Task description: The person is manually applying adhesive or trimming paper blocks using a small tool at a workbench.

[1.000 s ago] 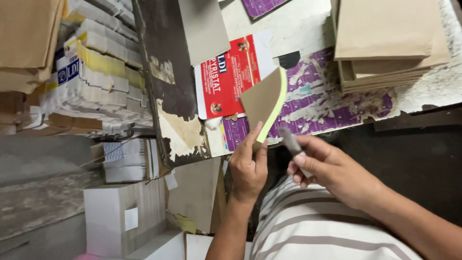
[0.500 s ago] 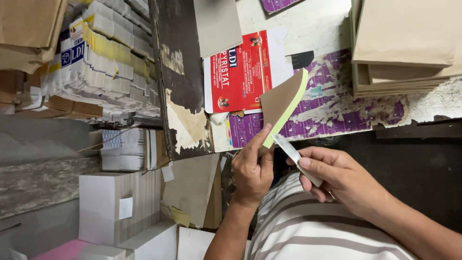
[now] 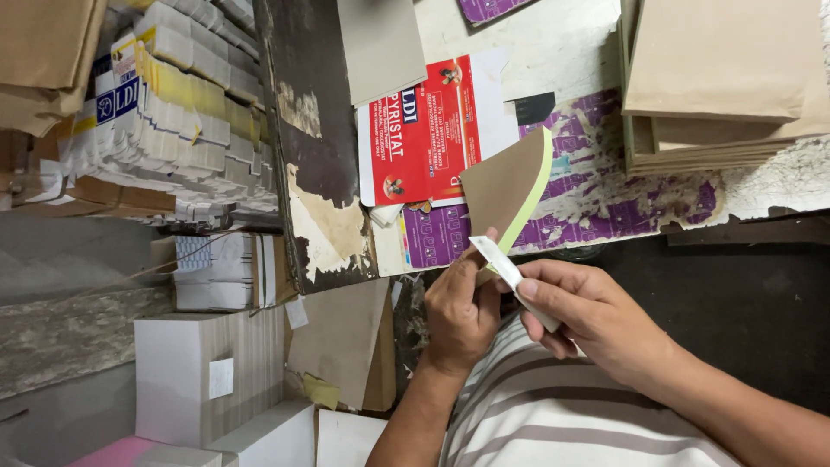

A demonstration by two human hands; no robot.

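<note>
Holding a brown card (image 3: 504,183) edged in light green.
Left hand (image 3: 461,313) pinching its lower corner; right hand (image 3: 592,313) gripping a white strip (image 3: 506,273) just below the card.

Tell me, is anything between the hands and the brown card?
Nothing visible is. The left hand already grips the brown card at its lower edge. The right hand holds a white strip whose tip meets the card's green edge, just beside the left hand's fingers.

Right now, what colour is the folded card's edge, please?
Light green, on the brown folded card; head view.
</note>
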